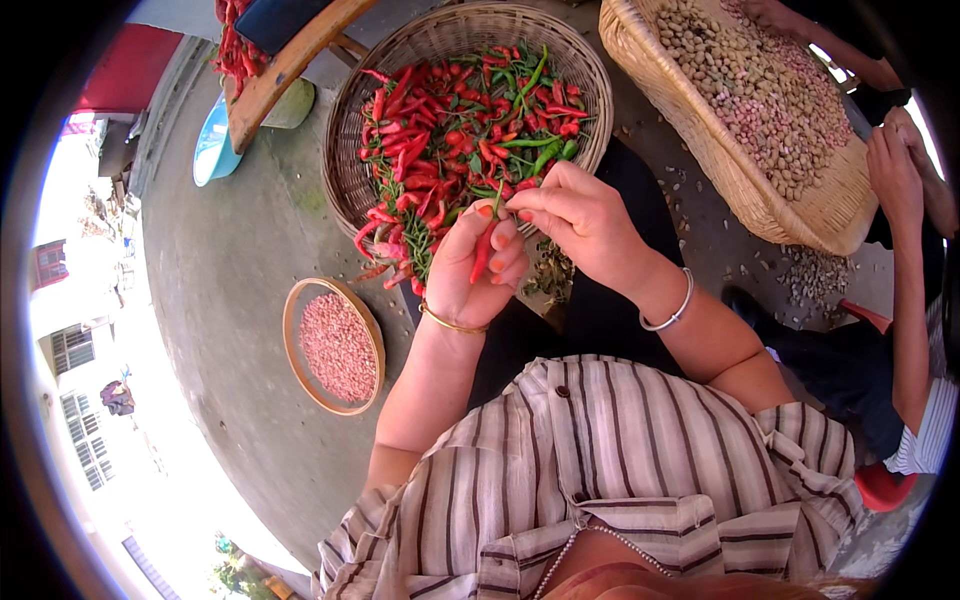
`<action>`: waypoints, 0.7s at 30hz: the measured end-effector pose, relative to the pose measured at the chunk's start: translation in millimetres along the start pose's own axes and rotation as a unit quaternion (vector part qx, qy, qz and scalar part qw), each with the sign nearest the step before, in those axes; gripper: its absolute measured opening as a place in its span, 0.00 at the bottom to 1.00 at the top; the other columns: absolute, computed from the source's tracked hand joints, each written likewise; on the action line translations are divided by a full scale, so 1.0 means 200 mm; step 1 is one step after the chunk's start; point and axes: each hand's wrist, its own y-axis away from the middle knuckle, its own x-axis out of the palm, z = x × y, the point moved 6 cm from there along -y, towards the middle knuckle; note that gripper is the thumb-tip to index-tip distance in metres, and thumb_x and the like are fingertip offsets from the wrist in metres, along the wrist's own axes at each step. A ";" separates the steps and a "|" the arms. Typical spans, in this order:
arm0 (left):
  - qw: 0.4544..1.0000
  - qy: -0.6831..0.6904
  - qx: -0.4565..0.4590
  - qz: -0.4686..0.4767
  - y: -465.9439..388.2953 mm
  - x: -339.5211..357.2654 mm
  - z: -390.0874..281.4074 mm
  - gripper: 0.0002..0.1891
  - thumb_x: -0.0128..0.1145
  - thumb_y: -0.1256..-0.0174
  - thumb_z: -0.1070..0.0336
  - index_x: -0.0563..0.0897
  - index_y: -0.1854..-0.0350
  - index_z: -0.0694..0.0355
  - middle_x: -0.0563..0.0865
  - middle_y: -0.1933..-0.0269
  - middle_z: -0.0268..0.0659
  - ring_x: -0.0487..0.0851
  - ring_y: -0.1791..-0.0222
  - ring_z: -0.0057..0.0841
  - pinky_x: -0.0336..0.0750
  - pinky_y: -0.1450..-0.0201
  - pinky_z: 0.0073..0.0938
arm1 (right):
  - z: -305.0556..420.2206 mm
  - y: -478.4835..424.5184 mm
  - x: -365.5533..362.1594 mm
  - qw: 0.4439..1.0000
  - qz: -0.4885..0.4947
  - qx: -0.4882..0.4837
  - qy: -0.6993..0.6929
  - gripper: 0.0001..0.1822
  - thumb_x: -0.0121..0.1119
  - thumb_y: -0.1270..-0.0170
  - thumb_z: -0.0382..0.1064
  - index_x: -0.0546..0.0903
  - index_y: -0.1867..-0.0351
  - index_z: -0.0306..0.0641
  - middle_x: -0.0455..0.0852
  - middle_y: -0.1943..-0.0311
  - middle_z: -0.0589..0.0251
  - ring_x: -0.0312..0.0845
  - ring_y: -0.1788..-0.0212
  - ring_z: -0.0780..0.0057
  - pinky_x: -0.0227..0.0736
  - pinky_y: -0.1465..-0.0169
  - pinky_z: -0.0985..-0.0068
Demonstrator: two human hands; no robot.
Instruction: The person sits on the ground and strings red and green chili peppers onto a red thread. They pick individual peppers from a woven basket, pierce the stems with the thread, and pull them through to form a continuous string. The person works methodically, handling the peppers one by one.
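Note:
My left hand [480, 262] holds a red chili pepper [484, 251] by its top, with the green stem pointing up between thumb and fingers. Close beside it, my right hand [589, 217] has its thumb and forefinger pinched at the stem; whether a thin string or stalk lies between the fingertips is too small to tell. Both hands are over the near rim of a round wicker basket [352, 82], full of red chilies [424, 142] and a few green chilies [547, 154]. A bunch of chilies with green stems [409, 232] hangs over the basket's edge at my left hand.
A round sieve [377, 375] of pink shelled peanuts [337, 349] lies on the concrete floor at left. At right, co-workers' hands [896, 161] are by a woven tray [705, 150] of peanuts. A wooden bench [292, 67], a blue basin [214, 146] and scattered shells [814, 277] are around.

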 end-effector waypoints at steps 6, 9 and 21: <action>1.000 -0.025 -0.001 -0.009 0.01 -0.01 0.01 0.04 0.45 0.33 0.65 0.73 0.63 0.57 0.73 0.75 0.31 0.65 0.82 0.17 0.59 0.81 0.16 | 0.01 -0.01 0.00 1.000 0.005 -0.009 -0.006 0.09 0.62 0.46 0.28 0.82 0.63 0.40 0.72 0.75 0.64 0.72 0.72 0.71 0.68 0.69 0.77; 0.999 -0.032 -0.004 -0.012 0.01 0.00 0.01 0.04 0.45 0.33 0.65 0.73 0.63 0.57 0.72 0.75 0.30 0.65 0.82 0.17 0.59 0.82 0.16 | 0.01 -0.01 -0.01 1.000 0.011 -0.013 -0.019 0.09 0.63 0.46 0.28 0.82 0.63 0.39 0.72 0.75 0.64 0.71 0.73 0.72 0.68 0.69 0.77; 1.000 -0.012 -0.009 0.010 0.03 0.04 0.03 0.08 0.44 0.30 0.65 0.73 0.62 0.64 0.68 0.78 0.28 0.62 0.83 0.15 0.56 0.84 0.15 | -0.05 0.00 -0.01 0.994 0.045 0.009 -0.103 0.09 0.64 0.47 0.28 0.84 0.64 0.42 0.70 0.76 0.68 0.69 0.71 0.76 0.67 0.68 0.80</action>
